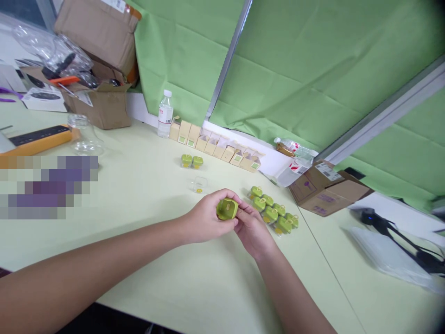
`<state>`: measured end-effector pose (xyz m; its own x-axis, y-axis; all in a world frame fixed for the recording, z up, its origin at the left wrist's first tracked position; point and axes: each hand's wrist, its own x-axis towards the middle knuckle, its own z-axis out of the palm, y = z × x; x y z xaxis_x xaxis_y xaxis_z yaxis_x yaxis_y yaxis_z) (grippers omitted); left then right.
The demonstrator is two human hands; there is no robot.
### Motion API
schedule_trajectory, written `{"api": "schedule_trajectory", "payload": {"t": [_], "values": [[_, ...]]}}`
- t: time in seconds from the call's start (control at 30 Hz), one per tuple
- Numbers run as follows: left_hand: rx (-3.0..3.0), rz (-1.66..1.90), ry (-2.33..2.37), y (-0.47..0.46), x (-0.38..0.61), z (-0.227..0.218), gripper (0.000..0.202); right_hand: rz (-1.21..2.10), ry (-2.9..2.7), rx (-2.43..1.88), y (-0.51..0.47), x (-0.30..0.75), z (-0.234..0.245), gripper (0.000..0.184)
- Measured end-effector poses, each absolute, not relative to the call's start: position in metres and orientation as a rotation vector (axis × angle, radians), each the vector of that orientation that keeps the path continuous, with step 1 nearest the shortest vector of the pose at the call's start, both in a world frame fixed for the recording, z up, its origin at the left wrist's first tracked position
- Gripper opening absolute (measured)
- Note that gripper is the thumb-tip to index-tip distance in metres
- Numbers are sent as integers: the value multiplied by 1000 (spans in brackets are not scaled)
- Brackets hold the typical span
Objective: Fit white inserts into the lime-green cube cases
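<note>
Over the middle of the table, my left hand (205, 218) and my right hand (255, 229) are both closed around a hollow green lid (227, 209), its open inside facing up toward me. Just beyond them a small clear plastic cup (199, 185) with a yellow mark stands on the table. Farther back sit two small clear containers with green lids (192, 161). To the right of my right hand is a group of several more green-lidded containers (273, 211), each lid bearing a small loop.
Small cardboard boxes (215, 146) line the back edge, beside an upright water bottle (165, 114). Another bottle (295, 170) leans by a brown carton (327, 188) at right. On the left are a clear jar (85, 137), a power strip (41, 139) and a filled carton (107, 106).
</note>
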<state>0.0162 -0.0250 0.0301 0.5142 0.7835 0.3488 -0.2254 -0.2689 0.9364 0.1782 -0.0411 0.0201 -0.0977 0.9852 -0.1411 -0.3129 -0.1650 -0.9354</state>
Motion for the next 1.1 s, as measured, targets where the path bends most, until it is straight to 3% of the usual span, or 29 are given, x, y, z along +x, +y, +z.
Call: {"api": "schedule_trajectory", "payload": {"t": [0.27,0.77,1.1], "values": [[1532,1038,495,-23,15,29,35,1501,-959,-999,-42,176,19,11],[1526,1041,503,-23,19,27,35,1339,-938,-1048,-42,169,17,18],[1310,1296,617,-4,-14,62,32,948,-742,-1066,-24,213,32,20]]}}
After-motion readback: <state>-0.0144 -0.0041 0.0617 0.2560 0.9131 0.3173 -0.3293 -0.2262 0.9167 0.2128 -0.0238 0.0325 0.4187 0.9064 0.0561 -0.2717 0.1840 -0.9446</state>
